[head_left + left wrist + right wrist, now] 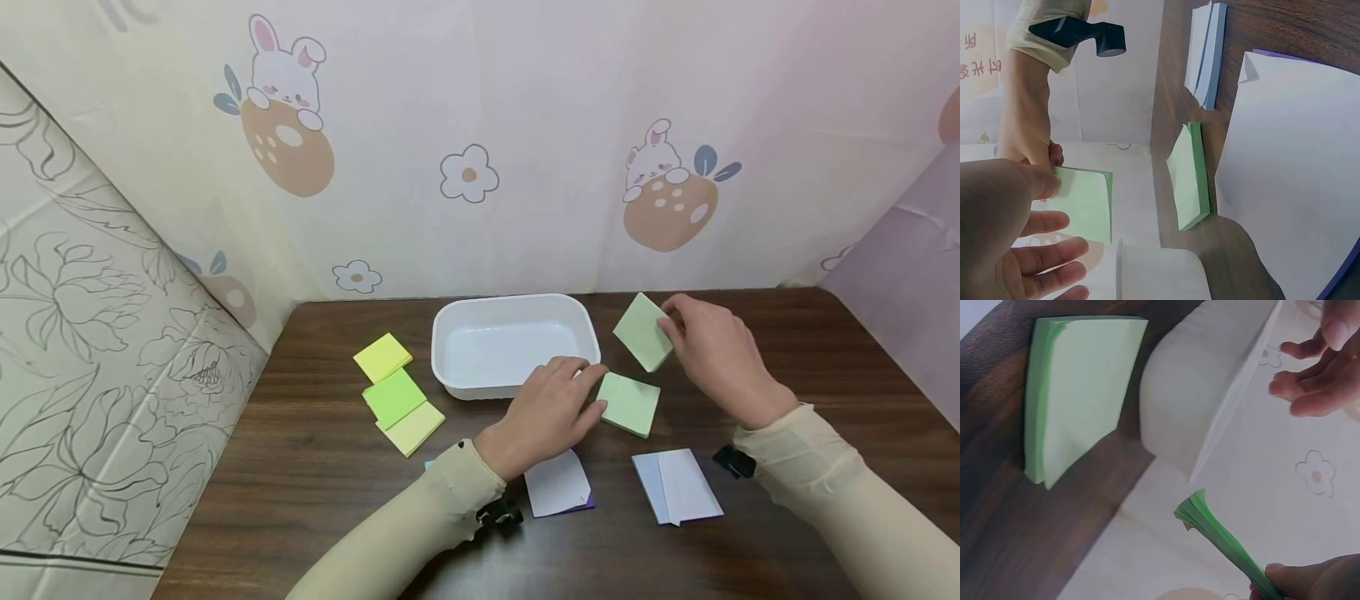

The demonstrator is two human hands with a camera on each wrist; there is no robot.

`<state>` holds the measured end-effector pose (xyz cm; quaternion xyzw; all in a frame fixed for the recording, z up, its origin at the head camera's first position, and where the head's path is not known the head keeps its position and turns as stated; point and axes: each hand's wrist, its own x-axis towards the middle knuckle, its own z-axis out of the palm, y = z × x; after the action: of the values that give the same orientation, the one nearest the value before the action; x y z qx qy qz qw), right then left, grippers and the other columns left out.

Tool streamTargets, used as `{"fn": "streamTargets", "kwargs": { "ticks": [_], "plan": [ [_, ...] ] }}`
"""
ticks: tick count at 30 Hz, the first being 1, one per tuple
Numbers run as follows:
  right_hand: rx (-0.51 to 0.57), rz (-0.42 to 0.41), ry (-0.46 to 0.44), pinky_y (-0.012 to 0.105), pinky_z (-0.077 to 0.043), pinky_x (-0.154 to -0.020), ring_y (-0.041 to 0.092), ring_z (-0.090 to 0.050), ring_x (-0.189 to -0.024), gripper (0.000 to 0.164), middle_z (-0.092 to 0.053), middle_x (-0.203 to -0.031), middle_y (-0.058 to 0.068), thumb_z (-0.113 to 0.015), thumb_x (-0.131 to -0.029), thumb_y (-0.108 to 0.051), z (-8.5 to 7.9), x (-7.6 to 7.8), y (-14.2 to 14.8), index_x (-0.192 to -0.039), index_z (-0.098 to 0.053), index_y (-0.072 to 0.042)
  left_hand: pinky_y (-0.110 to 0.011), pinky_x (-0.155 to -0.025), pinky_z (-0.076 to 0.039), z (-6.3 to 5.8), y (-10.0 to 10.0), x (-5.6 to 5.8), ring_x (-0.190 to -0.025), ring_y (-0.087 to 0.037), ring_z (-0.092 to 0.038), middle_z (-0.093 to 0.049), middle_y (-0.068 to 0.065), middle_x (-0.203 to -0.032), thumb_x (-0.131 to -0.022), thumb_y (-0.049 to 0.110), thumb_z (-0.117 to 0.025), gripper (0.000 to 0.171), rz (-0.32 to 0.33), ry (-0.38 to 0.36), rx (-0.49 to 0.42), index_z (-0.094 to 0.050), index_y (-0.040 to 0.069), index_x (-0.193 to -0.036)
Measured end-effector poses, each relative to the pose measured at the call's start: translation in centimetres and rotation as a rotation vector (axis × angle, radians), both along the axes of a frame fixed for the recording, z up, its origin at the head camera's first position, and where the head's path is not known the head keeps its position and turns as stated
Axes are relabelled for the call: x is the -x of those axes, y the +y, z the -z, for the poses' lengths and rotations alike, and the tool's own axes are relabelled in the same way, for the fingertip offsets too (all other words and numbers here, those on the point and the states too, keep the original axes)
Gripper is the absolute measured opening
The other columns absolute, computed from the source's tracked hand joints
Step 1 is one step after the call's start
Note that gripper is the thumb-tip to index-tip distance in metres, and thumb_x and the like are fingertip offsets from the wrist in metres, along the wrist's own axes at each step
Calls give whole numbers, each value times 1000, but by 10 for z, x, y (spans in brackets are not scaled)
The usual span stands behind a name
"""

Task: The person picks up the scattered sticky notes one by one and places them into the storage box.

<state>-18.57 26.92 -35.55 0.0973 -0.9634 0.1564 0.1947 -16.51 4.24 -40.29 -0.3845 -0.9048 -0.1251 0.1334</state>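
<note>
My right hand (pixel 716 354) pinches a pale green sticky-note pad (pixel 642 332) by its edge, lifted above the table to the right of the white tray. In the right wrist view the held pad (pixel 1225 540) is seen edge-on, its sheets fanned at the far end. My left hand (pixel 543 412) is over the tray's front right corner, its fingers loosely spread and holding nothing. A second pale green pad (pixel 632 404) lies on the table just right of the left fingertips; whether they touch it, I cannot tell.
The white tray (pixel 480 392) stands at the back middle. Left of it lie a yellow pad (pixel 382 357), a lime green pad (pixel 393 398) and a pale yellow pad (pixel 411 429). Nearer me are a white-topped purple pad (pixel 557 485) and a blue-and-white pad (pixel 686 487).
</note>
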Motion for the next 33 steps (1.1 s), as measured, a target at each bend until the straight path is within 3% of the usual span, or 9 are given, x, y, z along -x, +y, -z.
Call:
{"fn": "streamTargets", "kwargs": {
  "ticks": [14,33],
  "plan": [
    [5,-31,4,43,-43,-52,24,-56,-63,18,-66,-85,16,-61,-88,-13,-16,-8,-16,-102,-62,0,-30,-87,-44,-5,-6,5,-110,-15,-53,-60,1,-115,-94,35,-47,40,-10,27,-32,-56,15,-128],
    [6,-110,33,39,-42,-53,18,-53,-61,16,-65,-82,10,-62,-88,-12,-24,-12,-38,-99,-64,-2,-32,-92,-42,-8,-18,12,-112,-17,-52,-60,-1,-119,-94,36,-49,41,-38,14,-58,-56,15,-129]
  ]
}}
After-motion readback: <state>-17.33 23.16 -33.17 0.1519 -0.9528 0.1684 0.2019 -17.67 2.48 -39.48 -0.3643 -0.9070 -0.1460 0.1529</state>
